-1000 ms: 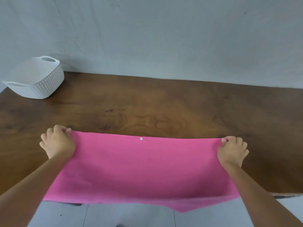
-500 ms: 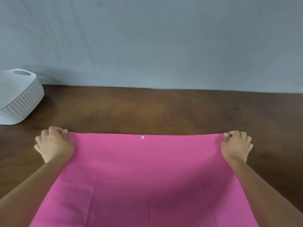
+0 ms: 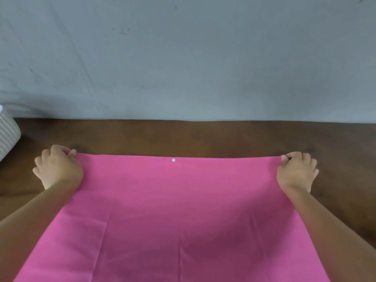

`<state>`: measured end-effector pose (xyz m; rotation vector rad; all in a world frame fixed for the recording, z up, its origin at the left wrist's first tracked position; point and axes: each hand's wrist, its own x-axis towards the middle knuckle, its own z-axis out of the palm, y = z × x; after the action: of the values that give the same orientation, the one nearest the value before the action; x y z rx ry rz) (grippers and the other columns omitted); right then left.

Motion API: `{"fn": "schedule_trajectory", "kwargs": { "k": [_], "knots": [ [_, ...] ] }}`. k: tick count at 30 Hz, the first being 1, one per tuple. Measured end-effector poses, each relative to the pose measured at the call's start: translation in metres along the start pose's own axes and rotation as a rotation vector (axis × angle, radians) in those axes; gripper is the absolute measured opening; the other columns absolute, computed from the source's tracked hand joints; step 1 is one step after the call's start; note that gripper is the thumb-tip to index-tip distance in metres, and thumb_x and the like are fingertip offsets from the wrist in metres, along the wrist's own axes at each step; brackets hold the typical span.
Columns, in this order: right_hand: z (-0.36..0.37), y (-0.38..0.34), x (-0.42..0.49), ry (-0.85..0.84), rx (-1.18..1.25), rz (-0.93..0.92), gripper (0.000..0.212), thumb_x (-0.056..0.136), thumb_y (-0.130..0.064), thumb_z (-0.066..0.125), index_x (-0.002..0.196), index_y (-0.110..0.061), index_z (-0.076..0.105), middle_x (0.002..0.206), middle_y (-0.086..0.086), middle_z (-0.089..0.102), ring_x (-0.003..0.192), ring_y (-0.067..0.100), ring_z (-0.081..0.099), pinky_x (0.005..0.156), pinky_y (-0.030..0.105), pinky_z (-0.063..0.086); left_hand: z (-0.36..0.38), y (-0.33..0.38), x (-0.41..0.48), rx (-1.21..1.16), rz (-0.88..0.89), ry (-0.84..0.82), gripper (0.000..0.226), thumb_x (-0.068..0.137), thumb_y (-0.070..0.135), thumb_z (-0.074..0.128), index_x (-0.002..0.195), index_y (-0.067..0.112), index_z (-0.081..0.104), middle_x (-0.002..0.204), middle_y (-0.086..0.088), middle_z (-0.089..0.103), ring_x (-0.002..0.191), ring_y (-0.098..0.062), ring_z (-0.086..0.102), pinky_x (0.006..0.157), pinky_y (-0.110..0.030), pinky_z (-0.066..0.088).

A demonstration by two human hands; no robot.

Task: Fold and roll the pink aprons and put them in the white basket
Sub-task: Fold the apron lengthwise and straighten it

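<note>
Flat pink fabric apron [image 3: 173, 210] is being held spread over the brown wooden surface [image 3: 203, 137], with the far hem being pulled taut in a straight line running left to right. The near part is being cut off by the bottom of the frame, so any overhang cannot be told. A small white round stud [image 3: 173, 159] is being carried at mid-hem. Faint lengthwise creases are being shown, but no fold yet. This is judged to be the spreading step, early in the task.

The left far corner is being pinched by the left hand [image 3: 59, 167], fingers curled, thumb pressed to the hem. The right far corner is being pinched the same way by the right hand [image 3: 296, 171]. Both grips are being kept closed on cloth only.

Key relation: from both grips the whole apron is lying back toward the person, and the held hem is forming the cross axis between them. The hands are being held level and about equally far out. Judgement: the first fold is probably being set up, either corner-to-corner across or hem back toward the body. Uneven pull would be skewing the hem.

White ribbed basket [image 3: 8, 135] is being cropped at the left edge. It is standing on the surface, well apart from the apron and nearer the left hand. All of it is being backed by a grey wall [image 3: 183, 58].
</note>
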<state>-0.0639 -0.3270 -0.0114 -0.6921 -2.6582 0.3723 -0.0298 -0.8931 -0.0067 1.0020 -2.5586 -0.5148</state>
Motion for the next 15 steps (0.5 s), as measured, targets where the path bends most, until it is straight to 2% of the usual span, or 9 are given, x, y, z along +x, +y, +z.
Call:
{"fn": "schedule_trajectory", "kwargs": {
  "k": [15],
  "knots": [
    [0.054,-0.055,0.103,-0.021,-0.008,-0.034,0.022,0.102,-0.018,0.048,0.113,-0.004,0.06,0.125,0.024,0.051,0.119,0.041,0.041,0.101,0.052,0.031,0.054,0.062,0.092,0.047,0.005,0.005,0.028,0.101,0.023,0.054,0.117,0.004,0.068,0.127,-0.03,0.056,0.121,-0.049,0.046,0.103,-0.057,0.035]
  ]
}}
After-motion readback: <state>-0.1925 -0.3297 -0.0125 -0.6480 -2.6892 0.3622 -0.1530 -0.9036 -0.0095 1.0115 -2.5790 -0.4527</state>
